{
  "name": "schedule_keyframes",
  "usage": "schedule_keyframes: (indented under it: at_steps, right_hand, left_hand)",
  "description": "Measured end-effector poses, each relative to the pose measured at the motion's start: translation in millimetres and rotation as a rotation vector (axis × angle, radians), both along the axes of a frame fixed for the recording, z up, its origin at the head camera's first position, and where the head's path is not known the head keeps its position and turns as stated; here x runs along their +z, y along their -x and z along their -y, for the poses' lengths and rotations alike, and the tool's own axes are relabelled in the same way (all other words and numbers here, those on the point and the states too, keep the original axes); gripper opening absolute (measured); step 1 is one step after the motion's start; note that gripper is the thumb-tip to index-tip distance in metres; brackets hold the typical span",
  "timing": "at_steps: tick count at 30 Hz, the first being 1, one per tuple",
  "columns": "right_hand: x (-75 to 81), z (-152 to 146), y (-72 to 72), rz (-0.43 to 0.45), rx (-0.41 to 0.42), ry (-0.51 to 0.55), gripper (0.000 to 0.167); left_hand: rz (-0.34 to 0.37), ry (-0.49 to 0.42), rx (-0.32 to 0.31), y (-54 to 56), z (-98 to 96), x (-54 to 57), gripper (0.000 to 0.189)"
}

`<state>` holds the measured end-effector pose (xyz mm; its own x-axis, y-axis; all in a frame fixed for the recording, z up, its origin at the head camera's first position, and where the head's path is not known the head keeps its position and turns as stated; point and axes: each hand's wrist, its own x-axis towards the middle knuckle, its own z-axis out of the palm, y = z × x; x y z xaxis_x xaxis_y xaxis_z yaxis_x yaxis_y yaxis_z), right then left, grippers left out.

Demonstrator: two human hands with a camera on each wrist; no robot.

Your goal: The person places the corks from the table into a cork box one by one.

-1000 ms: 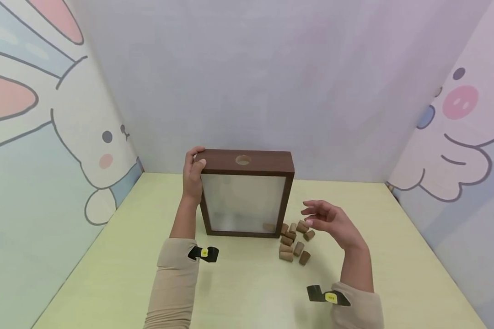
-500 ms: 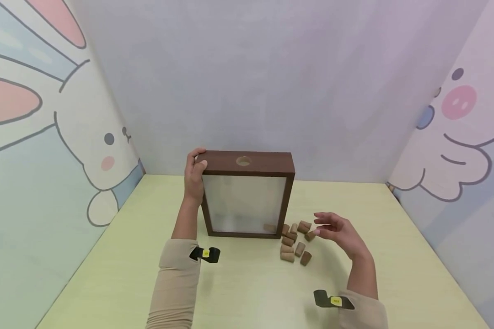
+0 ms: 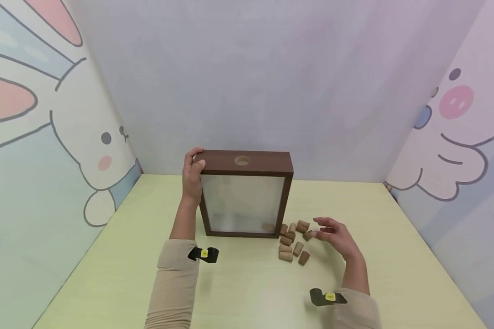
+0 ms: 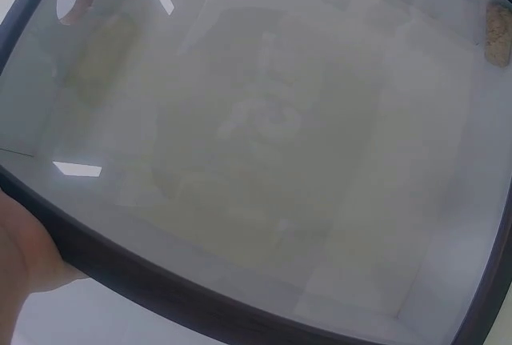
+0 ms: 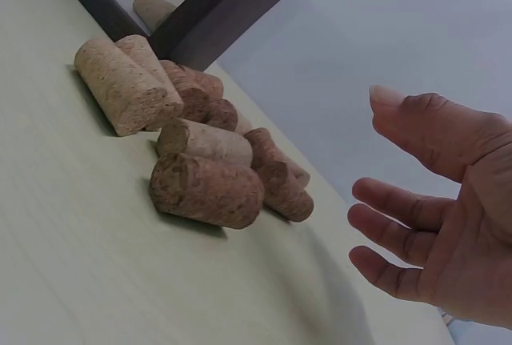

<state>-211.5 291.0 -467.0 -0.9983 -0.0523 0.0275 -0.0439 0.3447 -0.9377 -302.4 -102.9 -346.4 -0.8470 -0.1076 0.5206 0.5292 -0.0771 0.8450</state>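
A dark brown wooden frame box (image 3: 244, 167) with a clear front panel stands upright on the table. Its top has a round hole (image 3: 242, 160). My left hand (image 3: 192, 176) grips the upper left corner, thumb at the front edge. One cork (image 4: 498, 34) lies inside, at the bottom right. Outside that corner, several wine corks (image 3: 285, 257) lie in a loose pile. My right hand (image 3: 336, 238) hovers at the pile's right side, fingers loosely bent and apart. Its fingertips are near a brown cork (image 3: 308, 235). The right wrist view shows nothing between thumb and fingers.
The pale yellow-green table (image 3: 119, 274) meets a light grey back wall (image 3: 251, 82). Side walls carry a cartoon rabbit (image 3: 90, 137) and a pink-nosed cartoon animal (image 3: 457, 103). Black straps sit on both sleeve cuffs.
My right hand has come down and slightly to the right, from over the back of the cork pile to its right side. The left hand and the box stay in place.
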Motion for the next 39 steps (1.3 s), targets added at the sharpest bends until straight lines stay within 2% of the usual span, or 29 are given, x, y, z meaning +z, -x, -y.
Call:
schedule_keyframes:
  at_steps: [8,18,26,33,39]
  right_hand:
    - [-10.6,5,5.7,0.098,-0.009,-0.075,0.053]
    - [-17.0,4,12.6,0.112,-0.007,-0.216,0.046]
    - [-19.1,6,17.5,0.115,-0.030,-0.247,0.053]
    - [-19.6,9,17.5,0.101,-0.049,-0.326,0.033]
    - [-8.6,10,9.6,0.076,-0.032,-0.215,0.034]
  left_hand:
    - [-0.017,-0.009,-0.005,-1.2,0.0,0.7,0.049]
    - [-0.014,0.000,-0.006,-0.4,-0.2,2.7,0.049]
    - [-0.011,-0.006,-0.002,-0.1,-0.8,1.8,0.047]
    - [-0.001,-0.002,-0.022,0.5,-1.4,2.4,0.049]
    - [0.025,0.008,-0.006,-1.1,0.2,1.8,0.049]
